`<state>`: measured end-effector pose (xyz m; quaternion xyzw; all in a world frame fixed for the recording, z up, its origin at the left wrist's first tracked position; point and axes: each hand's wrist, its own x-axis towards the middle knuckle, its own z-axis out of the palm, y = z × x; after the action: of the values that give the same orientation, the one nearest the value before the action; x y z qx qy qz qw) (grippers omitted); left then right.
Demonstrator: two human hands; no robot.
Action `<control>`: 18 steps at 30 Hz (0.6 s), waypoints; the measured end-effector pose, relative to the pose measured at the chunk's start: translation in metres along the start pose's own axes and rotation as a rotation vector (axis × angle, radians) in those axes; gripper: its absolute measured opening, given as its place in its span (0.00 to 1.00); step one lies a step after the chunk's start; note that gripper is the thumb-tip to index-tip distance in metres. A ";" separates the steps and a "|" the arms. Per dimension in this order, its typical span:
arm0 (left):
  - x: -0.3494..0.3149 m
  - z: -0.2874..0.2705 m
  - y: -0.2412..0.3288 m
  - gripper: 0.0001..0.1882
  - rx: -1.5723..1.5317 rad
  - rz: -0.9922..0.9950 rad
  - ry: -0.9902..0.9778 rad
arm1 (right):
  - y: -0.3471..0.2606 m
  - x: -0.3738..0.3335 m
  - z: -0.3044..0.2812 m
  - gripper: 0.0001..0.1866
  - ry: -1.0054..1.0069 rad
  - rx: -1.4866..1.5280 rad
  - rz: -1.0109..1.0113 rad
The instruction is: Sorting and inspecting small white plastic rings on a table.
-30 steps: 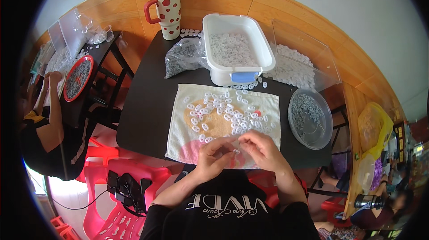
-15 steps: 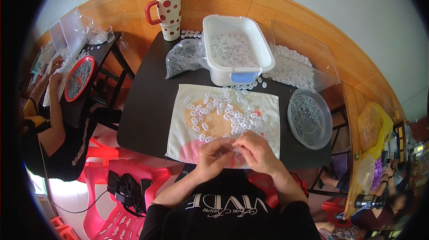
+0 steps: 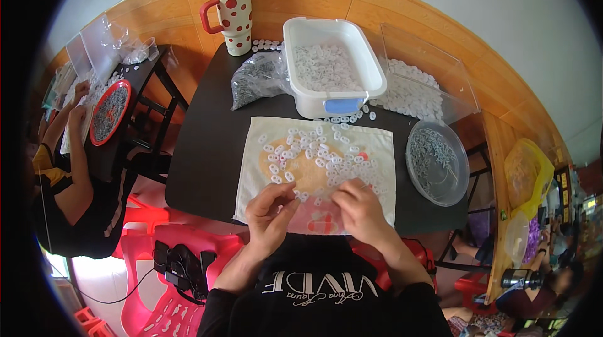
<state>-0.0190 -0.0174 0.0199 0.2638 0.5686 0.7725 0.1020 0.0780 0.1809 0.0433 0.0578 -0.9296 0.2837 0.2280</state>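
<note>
Small white plastic rings [image 3: 317, 155] are scattered over a pale cloth [image 3: 383, 148] in the middle of the frame, on a dark surface [image 3: 207, 148]. Just below the pile, at the cloth's near edge, the left hand [image 3: 269, 217] and right hand [image 3: 358, 211] are held close together, fingertips pinched; whether a ring is clamped in either grip cannot be told. Above the cloth a white tub [image 3: 330, 67] of more rings is seen, with a round clear bowl [image 3: 438, 162] at right and a spotted mug [image 3: 233, 13] at upper left.
</note>
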 end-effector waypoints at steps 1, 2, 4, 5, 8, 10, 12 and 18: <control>-0.002 0.002 -0.001 0.19 0.016 -0.018 -0.013 | -0.003 0.001 0.005 0.13 -0.040 -0.045 -0.023; -0.004 0.004 -0.003 0.19 0.032 -0.037 -0.026 | -0.006 0.003 0.009 0.14 -0.079 -0.090 -0.046; -0.007 0.004 -0.009 0.19 0.015 -0.085 -0.027 | -0.007 0.008 0.012 0.14 -0.083 -0.123 -0.059; -0.007 0.003 -0.015 0.19 0.012 -0.086 -0.033 | -0.007 0.010 0.013 0.14 -0.054 -0.184 -0.046; -0.009 0.001 -0.021 0.19 -0.002 -0.101 -0.040 | -0.009 0.018 0.013 0.15 -0.065 -0.269 -0.006; -0.010 0.000 -0.023 0.19 -0.012 -0.115 -0.038 | -0.009 0.020 0.013 0.17 -0.106 -0.294 0.017; -0.011 0.000 -0.024 0.19 -0.012 -0.108 -0.055 | -0.007 0.019 0.013 0.14 -0.105 -0.269 0.003; -0.009 0.000 -0.023 0.19 -0.038 -0.102 -0.081 | 0.003 0.009 0.015 0.10 -0.066 -0.077 -0.060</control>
<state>-0.0145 -0.0137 -0.0041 0.2638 0.5617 0.7657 0.1691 0.0635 0.1751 0.0346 0.0860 -0.9447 0.2387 0.2077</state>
